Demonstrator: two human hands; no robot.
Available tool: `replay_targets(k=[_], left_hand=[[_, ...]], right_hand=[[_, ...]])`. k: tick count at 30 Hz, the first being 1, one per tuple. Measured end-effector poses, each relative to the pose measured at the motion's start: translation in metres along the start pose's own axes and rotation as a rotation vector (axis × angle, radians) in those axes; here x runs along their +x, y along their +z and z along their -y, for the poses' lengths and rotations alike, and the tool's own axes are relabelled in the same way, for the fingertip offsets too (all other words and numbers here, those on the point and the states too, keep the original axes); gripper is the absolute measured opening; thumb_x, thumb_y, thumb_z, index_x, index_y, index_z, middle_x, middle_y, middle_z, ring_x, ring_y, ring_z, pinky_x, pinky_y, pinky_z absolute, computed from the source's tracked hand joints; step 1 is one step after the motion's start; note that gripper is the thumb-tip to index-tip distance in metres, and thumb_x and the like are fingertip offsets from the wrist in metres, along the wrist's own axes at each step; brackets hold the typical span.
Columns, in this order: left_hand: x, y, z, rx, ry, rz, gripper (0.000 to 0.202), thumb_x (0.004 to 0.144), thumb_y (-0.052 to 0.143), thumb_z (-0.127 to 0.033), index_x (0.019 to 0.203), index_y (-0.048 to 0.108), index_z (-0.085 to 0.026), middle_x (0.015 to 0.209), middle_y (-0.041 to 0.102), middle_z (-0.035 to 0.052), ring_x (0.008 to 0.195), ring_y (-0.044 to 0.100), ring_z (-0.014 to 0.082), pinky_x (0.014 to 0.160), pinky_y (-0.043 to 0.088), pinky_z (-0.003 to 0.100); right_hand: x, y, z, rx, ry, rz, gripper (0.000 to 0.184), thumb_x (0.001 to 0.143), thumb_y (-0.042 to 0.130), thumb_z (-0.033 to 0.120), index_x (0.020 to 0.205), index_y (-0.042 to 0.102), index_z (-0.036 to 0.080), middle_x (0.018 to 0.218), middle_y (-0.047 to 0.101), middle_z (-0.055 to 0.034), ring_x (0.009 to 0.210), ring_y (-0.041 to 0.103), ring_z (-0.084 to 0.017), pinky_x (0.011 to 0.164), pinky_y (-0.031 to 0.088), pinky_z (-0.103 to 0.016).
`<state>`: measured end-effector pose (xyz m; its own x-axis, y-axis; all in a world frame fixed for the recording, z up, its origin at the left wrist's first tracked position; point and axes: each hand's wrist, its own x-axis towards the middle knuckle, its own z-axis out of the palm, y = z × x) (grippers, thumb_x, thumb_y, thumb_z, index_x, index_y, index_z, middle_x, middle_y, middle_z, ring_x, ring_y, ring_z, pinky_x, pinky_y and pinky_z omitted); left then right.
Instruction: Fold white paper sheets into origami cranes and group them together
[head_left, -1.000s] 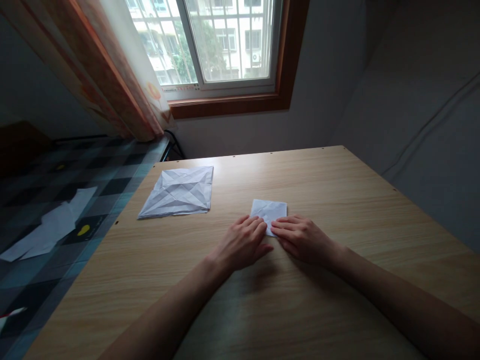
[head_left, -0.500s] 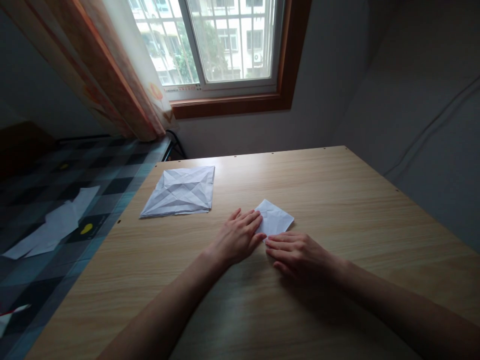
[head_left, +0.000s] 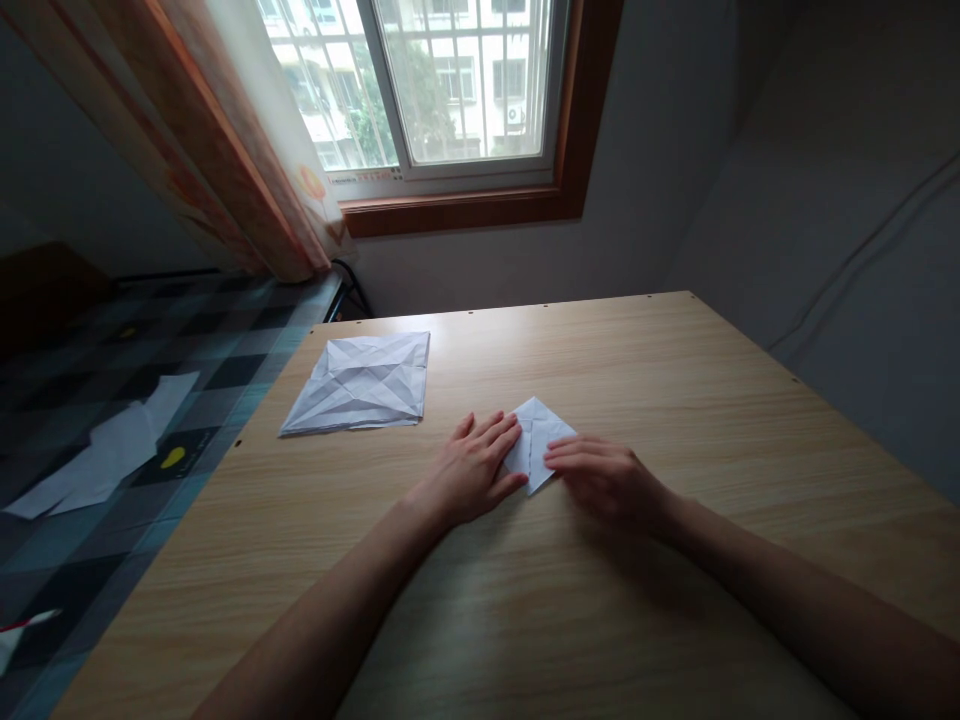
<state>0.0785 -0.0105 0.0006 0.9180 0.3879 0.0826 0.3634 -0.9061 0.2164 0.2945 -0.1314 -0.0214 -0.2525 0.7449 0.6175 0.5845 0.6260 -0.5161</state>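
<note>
A small piece of folded white paper (head_left: 536, 430) lies on the table in front of me, one corner towards me and a seam down its middle. My left hand (head_left: 480, 465) rests flat on its left side, fingers stretched out and thumb apart, holding nothing. At the paper's right edge is my right hand (head_left: 607, 485), its fingers together and bent over the edge, closed on the paper. The right thumb is mostly hidden under the hand.
A stack of creased white paper sheets (head_left: 367, 385) lies at the table's far left. Left of the wooden table (head_left: 675, 400), loose paper strips (head_left: 112, 455) lie on a checked bedspread (head_left: 225, 350). A curtain (head_left: 247, 150) hangs by the window (head_left: 472, 90).
My right hand has moved up and right from the paper's near corner to its right edge. The near corner and middle seam now show. My left hand has barely moved.
</note>
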Motion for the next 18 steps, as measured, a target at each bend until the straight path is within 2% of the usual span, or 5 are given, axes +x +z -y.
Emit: replay_targets(k=[2, 4, 7, 13, 18], left_hand=[[0.0, -0.001, 0.0, -0.011, -0.008, 0.015, 0.063, 0.089, 0.056, -0.049, 0.141, 0.044, -0.018, 0.15, 0.041, 0.014, 0.141, 0.035, 0.0307, 0.115, 0.024, 0.055], [0.0, -0.001, 0.0, -0.021, -0.011, 0.033, 0.066, 0.088, 0.056, -0.052, 0.142, 0.043, -0.018, 0.151, 0.039, 0.0133, 0.142, 0.033, 0.0308, 0.116, 0.022, 0.055], [0.0, -0.002, 0.001, -0.035, 0.008, 0.053, 0.068, 0.087, 0.055, -0.055, 0.143, 0.041, -0.018, 0.152, 0.037, 0.0123, 0.143, 0.031, 0.031, 0.117, 0.02, 0.056], [0.0, -0.001, 0.004, -0.057, 0.046, 0.071, 0.06, 0.092, 0.05, -0.049, 0.144, 0.039, -0.021, 0.153, 0.037, 0.0099, 0.144, 0.029, 0.0299, 0.117, 0.018, 0.057], [0.0, -0.002, 0.001, -0.065, 0.016, 0.065, 0.055, 0.092, 0.051, -0.042, 0.142, 0.043, -0.021, 0.152, 0.038, 0.0094, 0.143, 0.03, 0.0308, 0.116, 0.019, 0.059]], right_hand=[[0.0, -0.009, -0.013, -0.091, 0.065, -0.085, 0.035, 0.09, 0.046, 0.006, 0.116, 0.064, 0.022, 0.115, 0.069, -0.0105, 0.11, 0.063, -0.021, 0.097, 0.052, -0.043], [0.0, -0.018, -0.024, -0.176, 0.086, -0.083, 0.04, 0.089, 0.043, 0.004, 0.119, 0.063, 0.021, 0.118, 0.067, -0.0113, 0.113, 0.061, -0.022, 0.098, 0.051, -0.046], [0.0, -0.023, -0.035, -0.247, 0.085, -0.021, 0.039, 0.089, 0.046, 0.005, 0.119, 0.064, 0.022, 0.118, 0.068, -0.0105, 0.112, 0.062, -0.022, 0.096, 0.053, -0.045], [-0.005, -0.022, -0.042, -0.25, -0.005, 0.077, 0.022, 0.092, 0.054, 0.01, 0.098, 0.072, 0.022, 0.111, 0.072, -0.0077, 0.113, 0.061, -0.023, 0.093, 0.054, -0.043], [-0.005, -0.022, -0.042, -0.2, 0.031, 0.143, 0.017, 0.093, 0.056, 0.015, 0.098, 0.071, 0.022, 0.112, 0.073, -0.0068, 0.116, 0.06, -0.023, 0.096, 0.052, -0.043]])
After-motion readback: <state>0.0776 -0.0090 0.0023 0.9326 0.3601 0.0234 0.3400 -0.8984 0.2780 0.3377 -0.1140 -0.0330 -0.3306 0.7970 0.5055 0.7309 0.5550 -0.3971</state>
